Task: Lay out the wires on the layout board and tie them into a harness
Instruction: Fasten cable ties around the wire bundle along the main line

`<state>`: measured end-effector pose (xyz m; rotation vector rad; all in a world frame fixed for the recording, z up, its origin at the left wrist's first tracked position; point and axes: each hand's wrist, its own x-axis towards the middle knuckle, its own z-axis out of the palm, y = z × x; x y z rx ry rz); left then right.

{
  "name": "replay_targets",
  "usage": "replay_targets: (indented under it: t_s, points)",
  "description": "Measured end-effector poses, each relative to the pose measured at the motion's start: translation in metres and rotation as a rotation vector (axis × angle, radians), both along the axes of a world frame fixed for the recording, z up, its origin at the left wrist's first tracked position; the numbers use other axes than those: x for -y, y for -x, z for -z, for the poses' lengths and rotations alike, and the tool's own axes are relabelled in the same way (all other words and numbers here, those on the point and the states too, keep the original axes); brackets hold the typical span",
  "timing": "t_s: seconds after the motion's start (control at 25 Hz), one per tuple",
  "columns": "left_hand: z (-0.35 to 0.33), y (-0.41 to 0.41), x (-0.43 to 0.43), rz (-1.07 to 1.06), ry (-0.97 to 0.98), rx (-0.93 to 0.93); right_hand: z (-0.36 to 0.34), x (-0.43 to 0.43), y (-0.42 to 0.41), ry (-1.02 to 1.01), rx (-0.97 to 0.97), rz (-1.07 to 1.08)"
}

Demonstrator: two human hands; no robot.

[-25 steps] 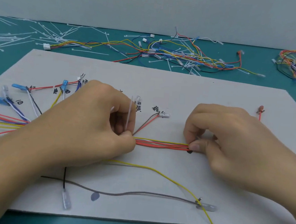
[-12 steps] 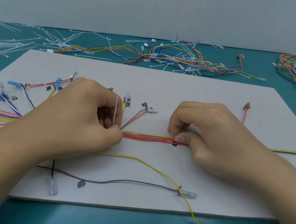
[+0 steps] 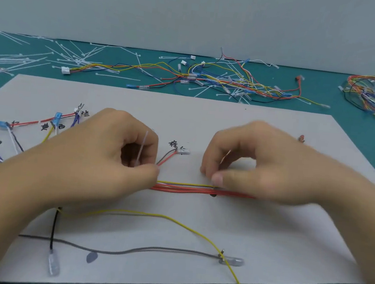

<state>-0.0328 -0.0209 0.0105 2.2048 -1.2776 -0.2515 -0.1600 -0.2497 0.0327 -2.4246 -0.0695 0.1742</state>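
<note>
A yellow wire [image 3: 174, 220] arcs across the front of the layout board [image 3: 207, 120], its clear-sleeved end hanging past the near edge. Just behind that edge lie a grey wire [image 3: 125, 252] and a short black wire [image 3: 53, 227], each ending in a clear terminal.

Across the middle of the board runs the wire bundle [image 3: 189, 189], mostly red with a yellow strand on top, lying flat between the two hands. The left hand [image 3: 102, 156] sits at the bundle's left end, fingers curled, thumb and forefinger pinching a white cable tie [image 3: 142, 149] that stands nearly upright. The right hand [image 3: 260, 162] is curled with its thumb and fingertips down at the bundle; blur hides whether they grip it.

Between the hands, a brown-and-red pair branches up to a small white connector [image 3: 183, 151]. At far left, branch wires with blue terminals [image 3: 57, 118] fan out beside handwritten labels.

Beyond the board, on the teal table [image 3: 355, 126], lie scattered loose cable ties [image 3: 29, 58], a tangle of loose wires [image 3: 222, 81], and another coiled harness [image 3: 374, 98] at far right.
</note>
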Motion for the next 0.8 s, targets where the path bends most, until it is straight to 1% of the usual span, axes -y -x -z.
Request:
replay_targets:
  t_s: [0.04, 0.08, 0.16, 0.2, 0.28, 0.36, 0.4, 0.68, 0.8]
  points:
    - [0.001, 0.004, 0.002, 0.001, 0.036, 0.005, -0.005, 0.007, -0.013, -0.045, 0.041, 0.034]
    - [0.002, 0.007, 0.004, 0.0, 0.067, 0.007, -0.008, 0.017, -0.031, -0.048, 0.127, 0.104]
    - [0.003, 0.009, 0.007, -0.009, 0.118, -0.006, -0.011, 0.04, -0.076, 0.047, 0.266, 0.294]
    - [0.003, 0.009, 0.008, -0.015, 0.139, -0.014, -0.01, 0.051, -0.098, 0.113, 0.266, 0.367]
    - [0.004, 0.007, 0.007, -0.022, 0.166, -0.016, -0.003, 0.073, -0.136, 0.185, 0.144, 0.455]
    - [0.004, 0.005, 0.006, -0.025, 0.179, -0.02, 0.01, 0.088, -0.157, 0.149, 0.004, 0.505]
    - [0.005, 0.005, 0.007, -0.021, 0.18, -0.02, 0.016, 0.093, -0.163, 0.134, -0.021, 0.514]
    - [0.01, 0.005, 0.008, -0.024, 0.15, -0.024, 0.031, 0.1, -0.182, 0.195, 0.053, 0.593]
    - [0.01, 0.005, 0.008, -0.033, 0.155, -0.029, 0.036, 0.102, -0.183, 0.324, 0.114, 0.557]
